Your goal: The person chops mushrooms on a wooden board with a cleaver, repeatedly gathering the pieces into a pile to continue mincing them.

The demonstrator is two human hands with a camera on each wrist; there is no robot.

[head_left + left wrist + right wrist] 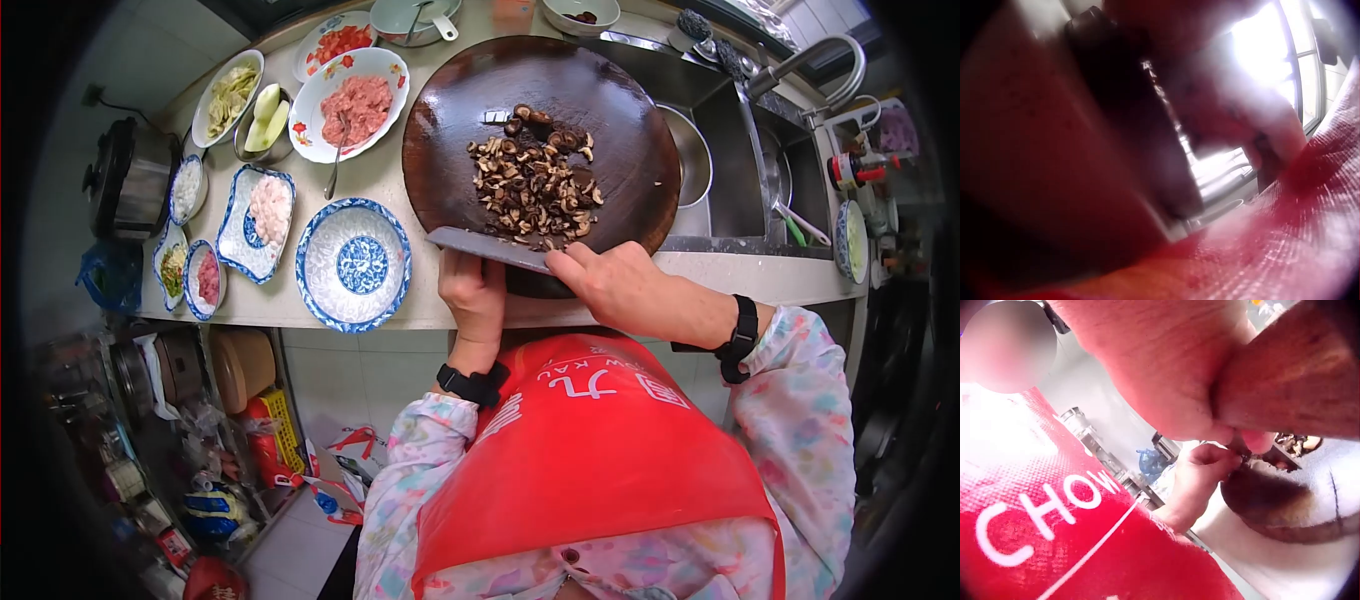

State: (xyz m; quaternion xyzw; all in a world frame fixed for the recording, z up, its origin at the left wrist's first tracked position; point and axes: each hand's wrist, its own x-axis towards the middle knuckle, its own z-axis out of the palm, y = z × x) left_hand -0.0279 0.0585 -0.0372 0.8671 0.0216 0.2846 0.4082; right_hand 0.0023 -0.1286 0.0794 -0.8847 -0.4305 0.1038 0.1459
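Chopped dark mushrooms [535, 180] lie in a loose heap on a large round brown board [450, 110]. Along the board's near edge is a cleaver [490, 247], its blade on edge and pointing left. My right hand [635, 290] grips its handle, whose brown wood [1291, 375] fills the upper right of the right wrist view. My left hand [473, 300] holds the blade near its far end, fingers partly hidden behind it; in the right wrist view its fingers [1213, 459] are bent at the blade. The left wrist view is dark and blurred.
A blue-patterned bowl [312, 265] stands left of the board, with minced meat in a flowered bowl [302, 112] behind it. Several small filled dishes are further left. At the right are a sink [735, 150] and a faucet [835, 42]. The counter's front edge runs close below my hands.
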